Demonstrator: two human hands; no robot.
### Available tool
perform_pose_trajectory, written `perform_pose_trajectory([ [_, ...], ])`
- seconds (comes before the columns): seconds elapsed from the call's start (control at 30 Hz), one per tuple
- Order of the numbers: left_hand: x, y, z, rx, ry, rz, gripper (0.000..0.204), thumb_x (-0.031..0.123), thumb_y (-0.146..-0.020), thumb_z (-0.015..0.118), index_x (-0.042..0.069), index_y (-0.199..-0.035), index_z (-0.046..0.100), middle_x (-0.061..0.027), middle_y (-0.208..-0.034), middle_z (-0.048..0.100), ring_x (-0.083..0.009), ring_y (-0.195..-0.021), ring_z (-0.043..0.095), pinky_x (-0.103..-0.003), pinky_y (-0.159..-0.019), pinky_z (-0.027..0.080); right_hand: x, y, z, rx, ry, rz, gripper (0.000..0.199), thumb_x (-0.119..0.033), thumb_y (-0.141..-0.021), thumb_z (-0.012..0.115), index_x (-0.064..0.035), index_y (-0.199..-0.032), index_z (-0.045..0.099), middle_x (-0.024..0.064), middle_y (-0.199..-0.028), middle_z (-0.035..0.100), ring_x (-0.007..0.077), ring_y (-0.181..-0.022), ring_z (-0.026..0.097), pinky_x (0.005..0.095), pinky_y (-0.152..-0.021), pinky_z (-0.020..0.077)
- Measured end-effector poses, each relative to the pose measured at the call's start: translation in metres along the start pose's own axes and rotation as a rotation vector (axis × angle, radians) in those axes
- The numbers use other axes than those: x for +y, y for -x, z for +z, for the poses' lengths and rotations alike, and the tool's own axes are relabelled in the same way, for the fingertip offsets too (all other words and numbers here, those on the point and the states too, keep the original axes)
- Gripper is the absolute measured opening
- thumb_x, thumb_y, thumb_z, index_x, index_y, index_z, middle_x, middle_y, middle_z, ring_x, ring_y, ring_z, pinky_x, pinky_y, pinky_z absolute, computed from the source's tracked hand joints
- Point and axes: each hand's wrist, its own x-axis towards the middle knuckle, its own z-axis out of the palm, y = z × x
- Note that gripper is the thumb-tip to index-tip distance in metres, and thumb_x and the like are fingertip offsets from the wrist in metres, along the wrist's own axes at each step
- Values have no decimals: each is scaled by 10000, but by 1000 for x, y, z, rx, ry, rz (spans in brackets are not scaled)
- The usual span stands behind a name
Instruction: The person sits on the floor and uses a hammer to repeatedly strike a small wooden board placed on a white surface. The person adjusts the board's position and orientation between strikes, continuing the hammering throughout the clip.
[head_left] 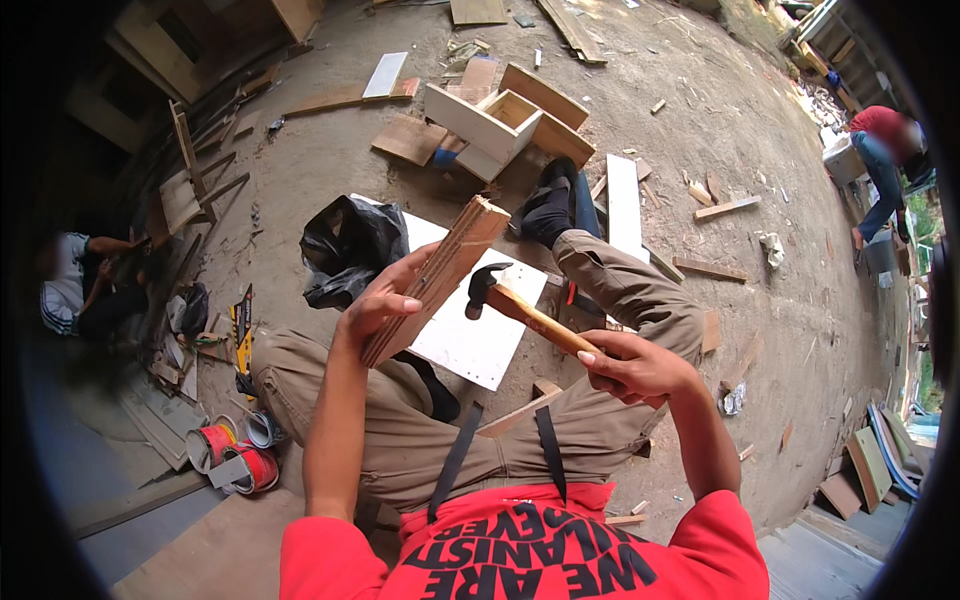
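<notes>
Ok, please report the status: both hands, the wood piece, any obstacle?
Left hand gripping wood piece, held slanted. Right hand holding hammer by its handle. Hammer head near wood piece, nothing visible between.

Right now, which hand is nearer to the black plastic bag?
Left. The left hand, gripping a wooden piece, appears just right of and below the bag; the right hand, holding the hammer, is much farther right.

Tilted brown plywood board, layered along its edge, dark-headed, wooden-handled claw hammer aslant just beside it.
</notes>
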Motion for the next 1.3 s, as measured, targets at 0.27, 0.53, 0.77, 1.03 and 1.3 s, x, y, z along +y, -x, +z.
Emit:
perform_pose_trajectory([
  [0.27, 24, 22, -2, -97, -80, -39, 1134, 405, -598, 822, -35, -1524, 336, -215, -1542, 382, -301, -1430, 377, -400, -1200, 212, -54, 13, -37, -187, 52, 98, 429, -388, -1048, 526, -92, -1358, 527, -43, -725, 433, 30, -546, 346, 197, -425, 262],
  [0.53, 8, 38, -13, -34, -100, -75, 1130, 482, -673, 802, -28, -1542, 290, -167, -1552, 365, -272, -1431, 345, -387, -1190, 227, -54, 22, -25, -153, -92, 46, 436, -383, -1038, 546, -84, -1356, 535, -47, -717, 397, 25, -536, 299, 189, -419, 231],
  [0.77, -53, 28, -23, 66, -227, -126, 1197, 788, -736, 672, -32, -1524, 300, -161, -1461, 434, -242, -1349, 388, -366, -1134, 296, -46, 21, -14, -50, -166, -30, 414, -378, -1035, 556, -59, -1300, 539, -56, -687, 375, 12, -512, 281, 190, -400, 203],
  [1.03, -59, 24, -21, 118, -249, -81, 1098, 845, -783, 541, -67, -1389, 460, -140, -1238, 581, -203, -1183, 506, -342, -1028, 391, -13, -3, 18, -13, -187, -140, 377, -346, -1062, 505, -80, -1329, 509, -53, -652, 407, 27, -473, 310, 209, -389, 258],
  [1.3, -89, -9, 16, 341, 480, -166, 891, 776, -897, 446, 69, -1440, 434, -167, -1298, 598, -238, -1097, 646, -382, -937, 537, 11, -54, 50, 310, 24, -463, 387, -269, -1047, 536, -8, -1329, 498, -14, -745, 505, 71, -632, 473, 253, -549, 409],
])
